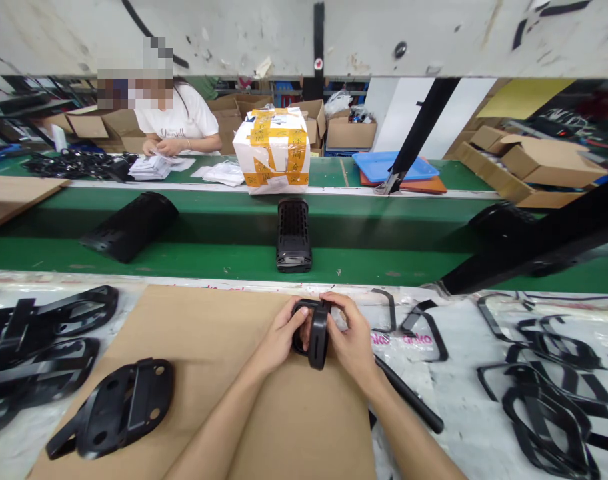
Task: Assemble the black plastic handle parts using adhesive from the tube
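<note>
Both my hands hold one black plastic bracket (pixel 318 339) above the brown cardboard sheet (pixel 209 333). Its frame-like shape stands on edge, with an opening on the left side. My left hand (pixel 285 333) grips the left rim, thumb on top. On the other side, my right hand (pixel 351 333) pinches the upper right edge. Some of my fingertips are hidden behind the part. A flat black plate with round holes and a raised crossbar (pixel 127 407) lies on the cardboard to the left.
Black plates (pixel 49 360) lie at the left; thin black frames (pixel 549 393) are heaped at the right, near a black rod (pixel 409 393). Black housings (pixel 294 233) rest on the green conveyor (pixel 224 247). Beyond it, a person (pixel 177 120) handles white papers beside a taped box (pixel 271 150).
</note>
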`<state>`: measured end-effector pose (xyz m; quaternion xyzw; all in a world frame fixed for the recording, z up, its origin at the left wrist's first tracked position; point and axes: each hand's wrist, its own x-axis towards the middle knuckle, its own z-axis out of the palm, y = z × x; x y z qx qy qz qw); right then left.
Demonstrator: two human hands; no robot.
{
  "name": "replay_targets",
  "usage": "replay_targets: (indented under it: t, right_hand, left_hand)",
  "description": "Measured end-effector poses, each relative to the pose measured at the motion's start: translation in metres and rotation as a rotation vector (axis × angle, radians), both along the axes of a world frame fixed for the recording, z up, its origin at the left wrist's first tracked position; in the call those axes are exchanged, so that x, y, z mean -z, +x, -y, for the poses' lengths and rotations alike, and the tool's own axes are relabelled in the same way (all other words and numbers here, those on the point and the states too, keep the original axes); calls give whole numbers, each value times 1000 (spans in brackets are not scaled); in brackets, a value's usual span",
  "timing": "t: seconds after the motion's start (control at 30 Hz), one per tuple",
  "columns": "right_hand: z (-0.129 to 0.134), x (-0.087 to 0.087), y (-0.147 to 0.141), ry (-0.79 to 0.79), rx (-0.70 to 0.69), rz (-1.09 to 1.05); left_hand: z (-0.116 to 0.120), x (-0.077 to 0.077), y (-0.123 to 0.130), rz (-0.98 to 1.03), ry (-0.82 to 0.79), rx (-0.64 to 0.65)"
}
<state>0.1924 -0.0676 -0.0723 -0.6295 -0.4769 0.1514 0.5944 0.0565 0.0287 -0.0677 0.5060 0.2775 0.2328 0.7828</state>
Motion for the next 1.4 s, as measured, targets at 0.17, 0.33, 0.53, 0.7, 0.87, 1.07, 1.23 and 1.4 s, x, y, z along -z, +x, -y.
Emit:
replay_targets:
  t: [0.17, 0.33, 0.53, 0.7, 0.87, 1.07, 1.23, 1.4]
  right_hand:
    - [-1, 0, 0, 44, -24, 61]
    - [-1, 2, 2, 31, -16, 5]
    - [-1, 0, 0, 54, -27, 18]
    - [-2, 2, -2, 65, -49, 22]
    - [-1, 5, -2, 70, -53, 16]
    - [-1, 6, 2, 44, -10, -34]
    - [-1, 6, 0, 45, -27, -7]
    - [-2, 9, -2, 65, -58, -43]
  left_hand:
    - [-1, -3, -1, 23, -59, -20]
    - [-2, -6, -1, 88, -171, -15]
    - [-3, -12, -1, 148, -368, -18]
    - [-9, -8, -3, 219, -618, 105]
    - [-12, -5, -5, 182, -631, 133]
    - [-10, -5, -4, 157, -660, 164]
    - [-12, -6, -4, 226, -675, 108]
    - [-8, -9, -6, 259, -616, 93]
